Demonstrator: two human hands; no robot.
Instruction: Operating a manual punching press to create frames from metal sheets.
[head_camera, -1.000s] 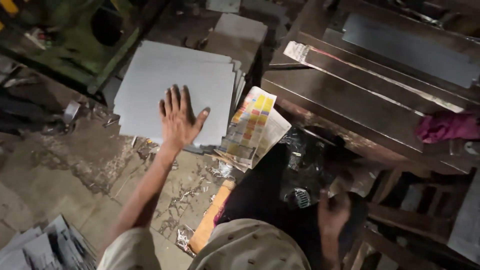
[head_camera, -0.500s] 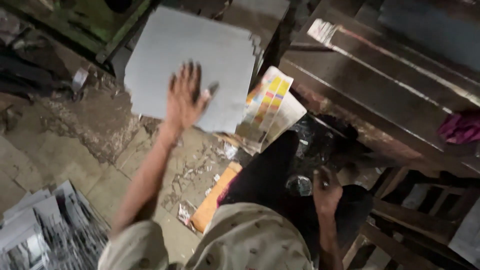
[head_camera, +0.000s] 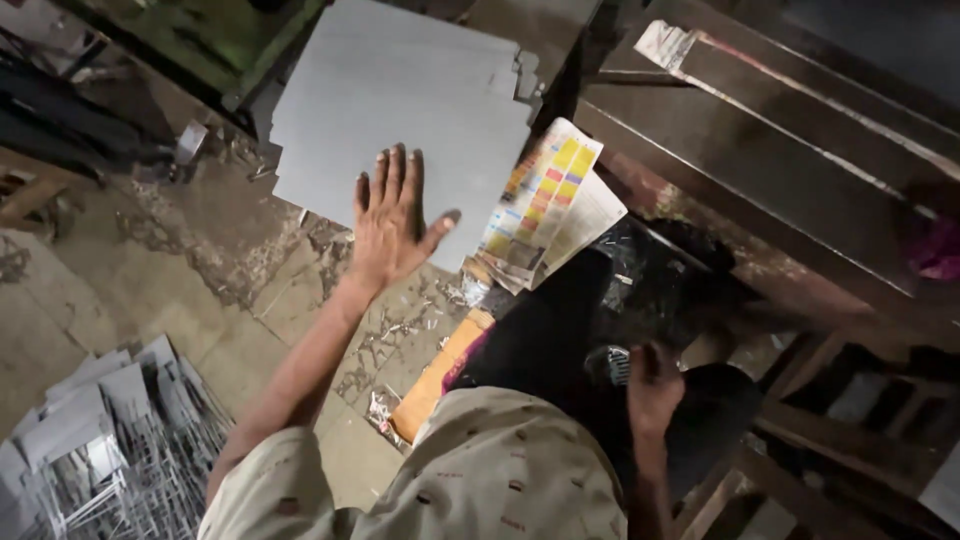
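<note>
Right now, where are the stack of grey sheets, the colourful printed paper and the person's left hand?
stack of grey sheets (head_camera: 400, 90), head view, bare top sheet.
colourful printed paper (head_camera: 548, 195), head view, its coloured squares.
left hand (head_camera: 390, 225), head view, back of the hand.

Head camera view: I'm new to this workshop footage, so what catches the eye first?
A stack of grey sheets on the floor, top centre, with the left hand flat on its near edge. Beside it, a colourful newspaper. Lower right, the right hand sits in dark clutter.
</note>
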